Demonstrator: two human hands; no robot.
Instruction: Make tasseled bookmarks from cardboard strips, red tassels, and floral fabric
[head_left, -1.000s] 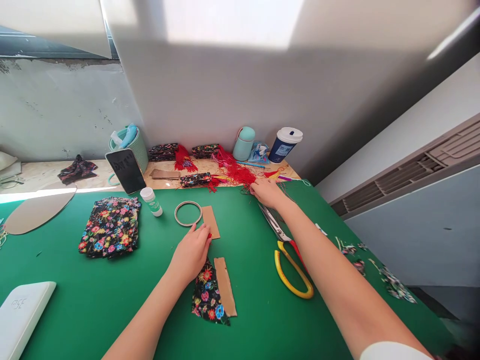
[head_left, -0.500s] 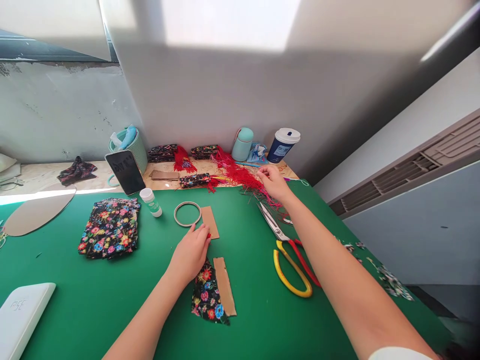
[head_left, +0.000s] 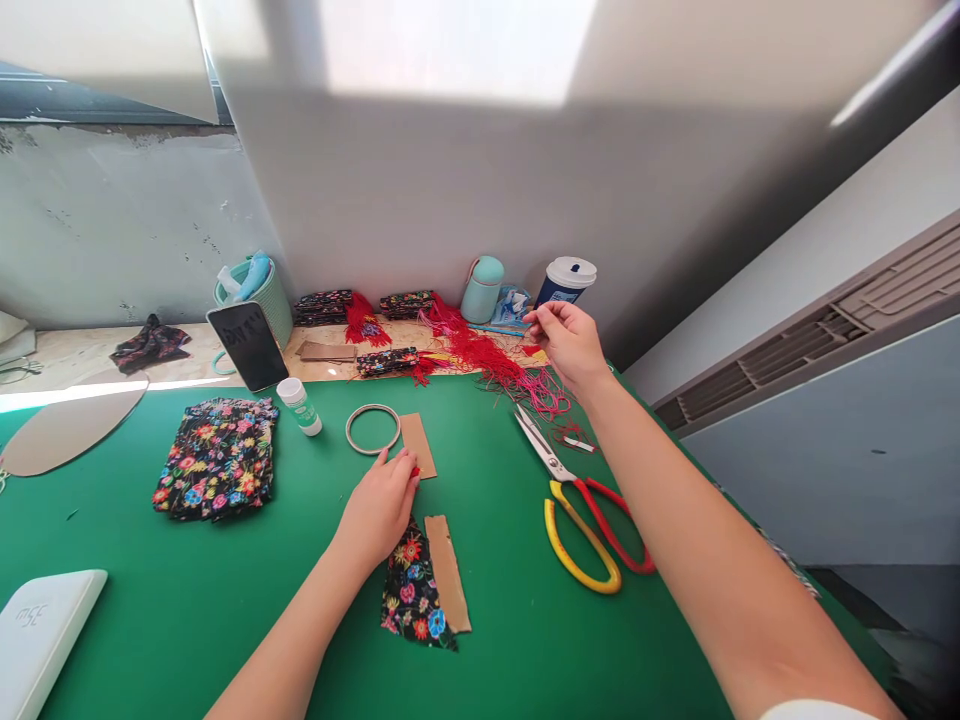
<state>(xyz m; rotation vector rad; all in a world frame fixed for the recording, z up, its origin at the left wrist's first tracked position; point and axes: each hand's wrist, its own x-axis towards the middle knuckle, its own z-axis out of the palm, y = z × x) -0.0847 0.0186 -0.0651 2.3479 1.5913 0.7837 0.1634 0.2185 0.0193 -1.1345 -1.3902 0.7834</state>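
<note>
The flowered cloth [head_left: 415, 595] lay on the green tabletop [head_left: 502, 560] against a cardboard strip [head_left: 448, 575], its upper end beneath the left hand [head_left: 380, 503]; what that grip held, I could not tell. The right hand [head_left: 568, 342] was pinched narrow near the red threads [head_left: 484, 352], any strand too fine to make out. Tangled threads could have dragged along together, or snagged on the nearby scissors' [head_left: 541, 440] tips.
</note>
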